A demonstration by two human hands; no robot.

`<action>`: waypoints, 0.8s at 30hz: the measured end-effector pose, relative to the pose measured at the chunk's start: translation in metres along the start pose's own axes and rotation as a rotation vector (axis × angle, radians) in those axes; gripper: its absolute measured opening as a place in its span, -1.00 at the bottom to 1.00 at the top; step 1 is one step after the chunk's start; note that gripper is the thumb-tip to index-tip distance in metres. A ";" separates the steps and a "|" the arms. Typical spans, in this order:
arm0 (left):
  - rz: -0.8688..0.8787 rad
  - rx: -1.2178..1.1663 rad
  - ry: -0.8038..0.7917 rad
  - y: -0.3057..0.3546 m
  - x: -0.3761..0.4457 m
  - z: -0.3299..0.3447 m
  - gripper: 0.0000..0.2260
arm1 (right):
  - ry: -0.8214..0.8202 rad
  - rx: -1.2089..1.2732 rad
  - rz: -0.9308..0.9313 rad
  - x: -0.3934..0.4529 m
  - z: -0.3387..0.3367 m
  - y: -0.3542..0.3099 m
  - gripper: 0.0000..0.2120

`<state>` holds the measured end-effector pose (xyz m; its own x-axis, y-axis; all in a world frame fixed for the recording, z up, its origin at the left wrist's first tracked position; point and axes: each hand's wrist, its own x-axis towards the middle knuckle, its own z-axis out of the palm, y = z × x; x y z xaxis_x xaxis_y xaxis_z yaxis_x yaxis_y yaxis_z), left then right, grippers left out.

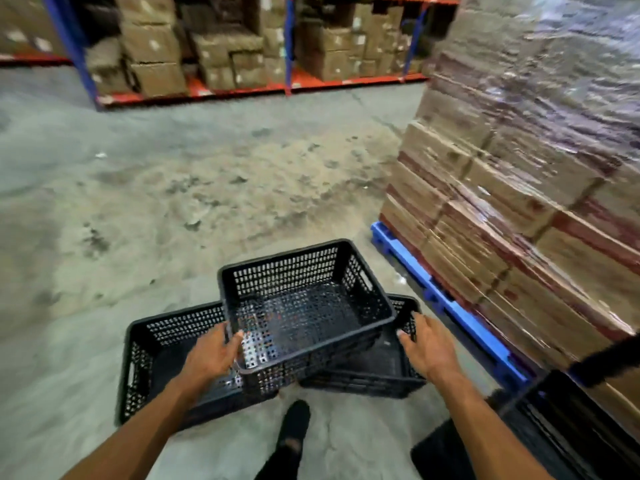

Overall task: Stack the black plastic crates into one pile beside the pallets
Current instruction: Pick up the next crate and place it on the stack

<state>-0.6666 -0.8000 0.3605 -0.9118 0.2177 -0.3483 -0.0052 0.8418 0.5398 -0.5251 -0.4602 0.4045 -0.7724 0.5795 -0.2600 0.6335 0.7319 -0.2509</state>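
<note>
A black perforated plastic crate [304, 306], open and empty, sits tilted across two other black perforated plastic crates on the concrete floor [173, 188]: a left crate [152, 362] and a right crate [391, 368], both partly covered by it. The left hand [211, 355] grips the top crate's near left corner, fingers curled over the rim. The right hand [427, 348] rests on the right crate's rim with fingers loosely bent; whether it actually grips cannot be told. Just right of the top crate lies a blue plastic pallet [446, 303] bearing shrink-wrapped brown cardboard boxes [519, 188] with red bands; their print is too blurred to read. Beyond the top crate stands blue-and-orange shelving [287, 46] holding more cartons, with white labels that are unreadable.
</note>
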 end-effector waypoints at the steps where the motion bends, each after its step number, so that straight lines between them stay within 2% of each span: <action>1: -0.043 -0.003 0.009 -0.008 0.019 -0.001 -0.64 | -0.020 -0.022 -0.021 0.022 0.005 -0.012 -0.41; 5: -0.216 -0.071 -0.006 -0.027 0.105 0.008 -0.58 | -0.081 -0.073 -0.100 0.124 0.030 -0.052 -0.41; 11: -0.515 -0.204 -0.054 -0.034 0.195 0.038 -0.56 | -0.201 -0.140 -0.056 0.243 0.069 -0.084 -0.38; 17: -0.764 -0.406 0.039 -0.042 0.245 0.072 -0.57 | -0.258 -0.223 0.006 0.327 0.099 -0.078 -0.26; 21: -0.818 -0.363 0.066 -0.052 0.261 0.091 -0.63 | -0.362 -0.170 0.107 0.369 0.118 -0.074 -0.20; 24: -0.781 -0.294 0.090 -0.057 0.262 0.100 -0.78 | -0.416 0.018 0.214 0.385 0.140 -0.071 -0.28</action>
<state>-0.8644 -0.7410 0.1616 -0.6305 -0.4250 -0.6495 -0.7444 0.5681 0.3508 -0.8612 -0.3397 0.1919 -0.5425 0.5212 -0.6588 0.7803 0.6031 -0.1655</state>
